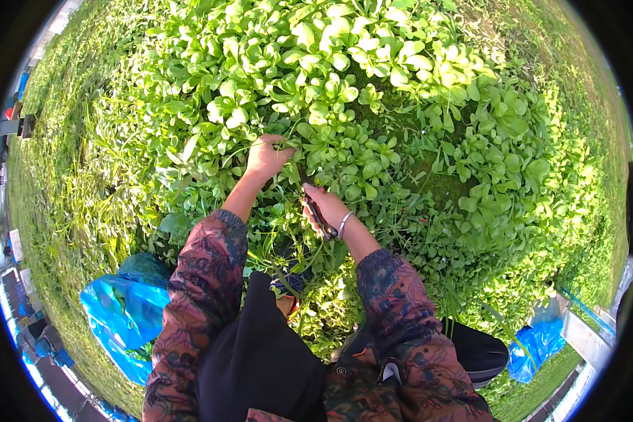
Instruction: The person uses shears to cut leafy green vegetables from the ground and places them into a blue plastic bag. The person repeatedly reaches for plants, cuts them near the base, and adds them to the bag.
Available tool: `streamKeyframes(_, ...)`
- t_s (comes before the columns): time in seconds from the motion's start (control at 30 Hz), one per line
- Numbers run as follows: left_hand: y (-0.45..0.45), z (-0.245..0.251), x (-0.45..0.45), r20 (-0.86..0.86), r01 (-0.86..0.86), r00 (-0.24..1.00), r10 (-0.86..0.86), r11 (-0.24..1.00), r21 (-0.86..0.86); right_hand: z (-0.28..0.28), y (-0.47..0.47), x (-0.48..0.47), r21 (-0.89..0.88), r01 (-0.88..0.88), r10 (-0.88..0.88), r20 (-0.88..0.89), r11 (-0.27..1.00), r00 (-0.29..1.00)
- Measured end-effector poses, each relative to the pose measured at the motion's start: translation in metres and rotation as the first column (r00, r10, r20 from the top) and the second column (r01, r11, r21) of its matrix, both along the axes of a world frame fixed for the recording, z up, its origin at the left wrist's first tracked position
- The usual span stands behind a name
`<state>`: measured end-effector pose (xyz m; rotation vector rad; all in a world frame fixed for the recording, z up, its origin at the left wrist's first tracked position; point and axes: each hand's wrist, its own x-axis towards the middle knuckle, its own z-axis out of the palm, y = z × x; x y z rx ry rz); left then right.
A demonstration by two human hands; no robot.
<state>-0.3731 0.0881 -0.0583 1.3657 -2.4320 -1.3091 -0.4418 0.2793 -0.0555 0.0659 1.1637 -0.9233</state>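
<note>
Among low leafy green plants (327, 95), my left hand (267, 157) pinches a thin green stem between thumb and fingers. My right hand (327, 211), with a silver bangle at the wrist, is closed around the dark handle of a folding knife (319, 213). The tool's dark blade points up and left, just right of my left fingertips, its tip partly hidden by leaves. Loose grass and stems lie below my hands, near my shoe.
A blue plastic bag (129, 311) with greens inside stands at the left by my sleeve. Another blue plastic bag (538, 345) lies at the lower right beside a pale board (585, 337). Grassy weeds (74, 184) cover the ground at left.
</note>
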Motion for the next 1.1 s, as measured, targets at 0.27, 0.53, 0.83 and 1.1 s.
streamKeyframes(0.27, -0.044, 0.086, 0.118, -0.639, 0.038, 0.387, 0.664, 0.681, 0.731, 0.06, 0.146, -0.016, -0.061, -0.158, 0.166, 0.17, 0.986, 0.971)
streamKeyframes(0.53, 0.035, 0.113, 0.081, -0.443, 0.258, 0.882, 0.164, 0.617, 0.743, 0.024, 0.169, 0.002, 0.117, -0.025, -0.004, 0.236, 0.993, 0.972)
streamKeyframes(0.83, 0.114, 0.043, 0.013, 0.305, 0.689, 0.705, -0.641, 0.721, -0.077, 0.0, 0.123, 0.012, 0.176, -0.148, 0.133, 0.093, 0.973, 0.987)
streamKeyframes(1.1, 0.083, 0.027, 0.039, -0.078, 0.424, 0.905, -0.418, 0.876, 0.23, 0.023, 0.147, 0.024, 0.146, 0.063, -0.07, 0.039, 0.987, 0.997)
